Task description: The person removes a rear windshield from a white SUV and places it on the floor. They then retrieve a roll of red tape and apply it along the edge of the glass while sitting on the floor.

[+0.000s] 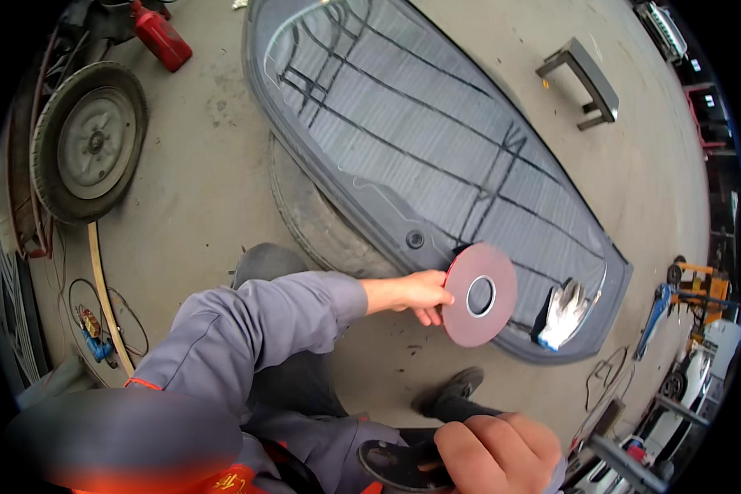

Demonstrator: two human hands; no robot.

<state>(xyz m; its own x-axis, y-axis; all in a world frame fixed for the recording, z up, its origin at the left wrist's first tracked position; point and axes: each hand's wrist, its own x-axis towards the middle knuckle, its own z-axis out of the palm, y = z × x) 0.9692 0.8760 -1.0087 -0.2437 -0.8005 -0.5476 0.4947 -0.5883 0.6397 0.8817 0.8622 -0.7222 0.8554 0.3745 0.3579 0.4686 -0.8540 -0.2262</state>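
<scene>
My left hand (pixel 424 296) grips the edge of a wide, flat roll of reddish-brown tape (pixel 502 300) with a pale ring at its core. The roll is held over the near edge of a large dark grey vehicle panel (pixel 337 177), whose glossy face mirrors the roof beams. At the bottom of the view, close to my body, my right hand (pixel 498 453) is closed with its fingers curled. A black rounded object (pixel 399 463) shows beside it, partly hidden; whether the hand grips it is unclear. A pair of white-and-grey work gloves (pixel 561 317) lies on the panel's right end.
A tyre (pixel 292 198) lies under the panel. At left stand a wheel (pixel 90 144) and a red bottle (pixel 160 37), with a wooden strip (pixel 107 296) and cables below. A small dark stool (pixel 589 78) stands beyond the panel. Yellow-and-blue equipment (pixel 687 292) is at right.
</scene>
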